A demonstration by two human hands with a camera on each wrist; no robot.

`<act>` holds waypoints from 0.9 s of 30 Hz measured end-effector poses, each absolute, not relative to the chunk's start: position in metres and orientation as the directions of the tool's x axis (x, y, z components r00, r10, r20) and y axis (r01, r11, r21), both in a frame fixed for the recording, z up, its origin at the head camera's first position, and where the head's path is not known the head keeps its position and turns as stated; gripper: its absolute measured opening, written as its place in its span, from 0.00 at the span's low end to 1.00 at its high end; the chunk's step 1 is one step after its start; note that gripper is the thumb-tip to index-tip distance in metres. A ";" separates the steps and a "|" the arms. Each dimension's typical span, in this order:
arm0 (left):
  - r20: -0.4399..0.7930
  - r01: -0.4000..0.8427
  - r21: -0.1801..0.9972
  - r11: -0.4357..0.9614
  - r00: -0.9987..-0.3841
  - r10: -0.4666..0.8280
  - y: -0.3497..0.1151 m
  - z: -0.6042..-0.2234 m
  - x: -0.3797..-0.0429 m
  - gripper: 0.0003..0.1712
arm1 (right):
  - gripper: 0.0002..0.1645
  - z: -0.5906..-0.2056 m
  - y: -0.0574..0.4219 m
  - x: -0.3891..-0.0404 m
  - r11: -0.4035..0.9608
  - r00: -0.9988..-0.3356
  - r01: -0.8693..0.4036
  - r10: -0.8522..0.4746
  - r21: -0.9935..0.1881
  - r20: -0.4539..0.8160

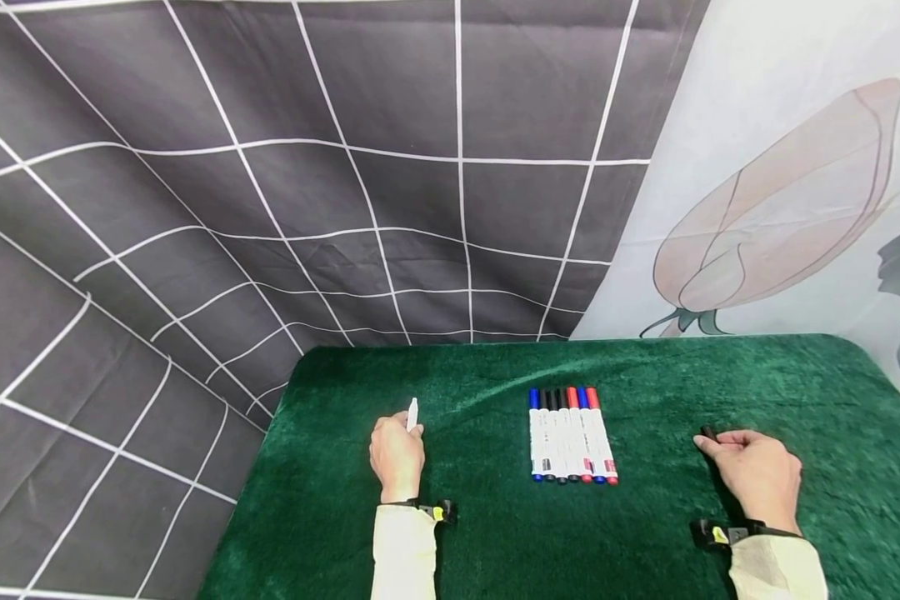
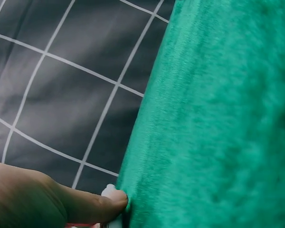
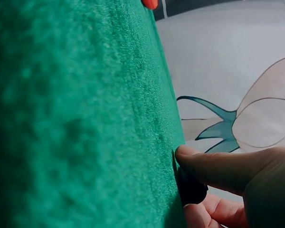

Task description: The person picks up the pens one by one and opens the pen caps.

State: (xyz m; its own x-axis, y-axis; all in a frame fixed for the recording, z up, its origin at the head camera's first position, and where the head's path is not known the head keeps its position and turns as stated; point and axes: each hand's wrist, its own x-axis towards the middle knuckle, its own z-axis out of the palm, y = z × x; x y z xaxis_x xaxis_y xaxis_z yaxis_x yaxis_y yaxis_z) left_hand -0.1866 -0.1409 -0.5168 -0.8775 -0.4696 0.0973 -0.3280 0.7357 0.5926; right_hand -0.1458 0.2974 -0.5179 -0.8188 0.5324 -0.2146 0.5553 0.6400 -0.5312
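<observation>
My left hand [image 1: 397, 454] grips a white whiteboard marker [image 1: 412, 414] at the left of the table, its narrow uncapped end pointing away from me. In the left wrist view the thumb presses along the marker [image 2: 109, 190], and most of the barrel is hidden. Over on the right, my right hand [image 1: 757, 475] pinches a black marker cap [image 1: 708, 432] between thumb and fingers, close over the cloth. The cap [image 3: 192, 190] shows dark beneath the thumb in the right wrist view. Between the hands lies a row of capped markers [image 1: 570, 437], side by side.
Dark green plush cloth [image 1: 480, 533] covers the table. The row's caps are blue, black and red, all at the far end. Behind the table hang a grey gridded curtain [image 1: 412, 200] and a white sheet [image 1: 765, 50] with a printed pink flower.
</observation>
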 end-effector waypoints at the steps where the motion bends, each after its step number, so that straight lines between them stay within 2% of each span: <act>1: 0.097 -0.327 0.589 0.739 -0.879 -0.466 -0.141 -0.518 -0.187 0.15 | 0.31 -0.518 0.297 -0.146 0.640 -0.818 0.557 0.533 -0.529 -0.217; 9: 0.096 -0.323 0.573 0.753 -0.886 -0.453 -0.142 -0.522 -0.188 0.16 | 0.34 -0.517 0.298 -0.146 0.645 -0.820 0.559 0.525 -0.521 -0.229; 15: 0.105 -0.325 0.579 0.748 -0.880 -0.464 -0.141 -0.522 -0.188 0.21 | 0.37 -0.516 0.298 -0.144 0.664 -0.831 0.544 0.511 -0.513 -0.220; 18: 0.150 -0.312 0.564 0.765 -0.872 -0.466 -0.136 -0.520 -0.189 0.24 | 0.38 -0.515 0.297 -0.144 0.672 -0.837 0.536 0.503 -0.511 -0.217; 21: 0.275 -0.245 0.539 0.806 -0.853 -0.444 -0.125 -0.515 -0.189 0.24 | 0.40 -0.514 0.297 -0.143 0.679 -0.840 0.531 0.498 -0.507 -0.213; 24: 0.405 -0.113 0.523 0.845 -0.839 -0.363 -0.103 -0.512 -0.189 0.19 | 0.41 -0.513 0.296 -0.143 0.684 -0.843 0.527 0.496 -0.505 -0.210; 27: 0.423 0.022 0.549 0.836 -0.870 -0.254 -0.077 -0.513 -0.184 0.16 | 0.42 -0.512 0.295 -0.141 0.680 -0.840 0.530 0.503 -0.507 -0.204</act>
State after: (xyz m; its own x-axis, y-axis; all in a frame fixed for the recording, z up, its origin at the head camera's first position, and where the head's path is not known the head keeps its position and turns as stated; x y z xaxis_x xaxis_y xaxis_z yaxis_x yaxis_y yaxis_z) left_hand -0.1840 -0.0766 -0.5128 -0.8699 -0.2541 0.4227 0.0224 0.8358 0.5486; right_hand -0.1412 0.2948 -0.5120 -0.8402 0.5025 -0.2040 0.5298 0.6801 -0.5067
